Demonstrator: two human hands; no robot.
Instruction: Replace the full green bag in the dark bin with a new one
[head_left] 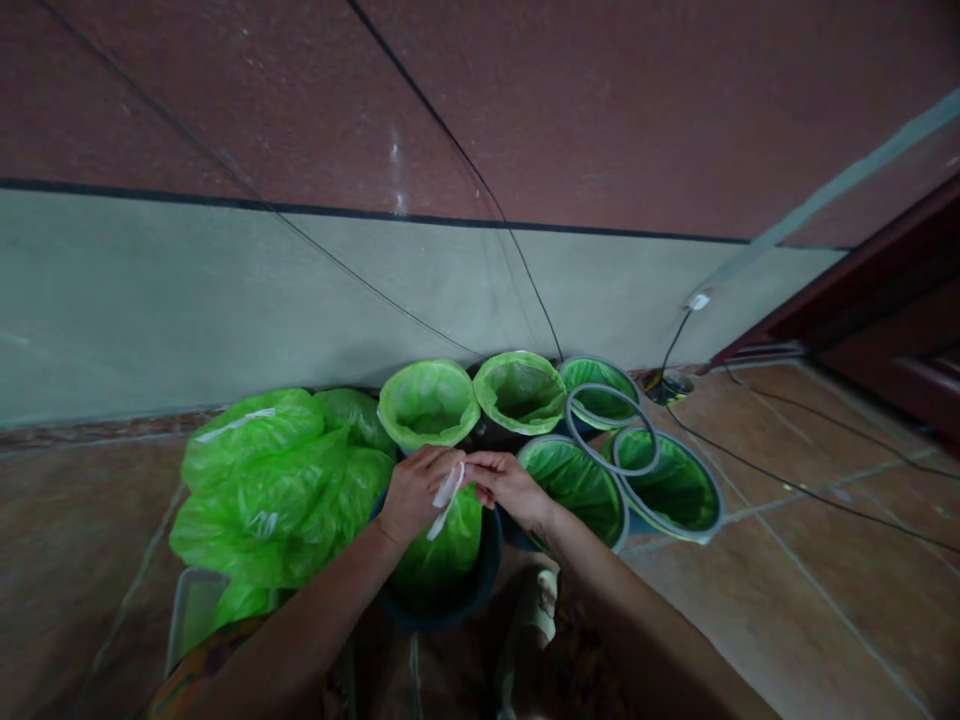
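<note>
My left hand (420,492) and my right hand (514,488) meet over a dark blue bin (492,565) that stands right in front of me. Pinched between them is the white tie strip (448,497) of a green plastic bag (454,550), with a loose end hanging below my left fingers. The bag sits gathered inside the bin, below its rim. Both hands are closed, and parts of the fingers hide each other and the tie.
Puffed green bags (262,490) with white ties are heaped at left over a pale container (180,610). Several bins with green liners (427,405) stand along the wall. A loose grey ring (657,445) lies across the right-hand bins. Black cables (750,465) cross the tiles.
</note>
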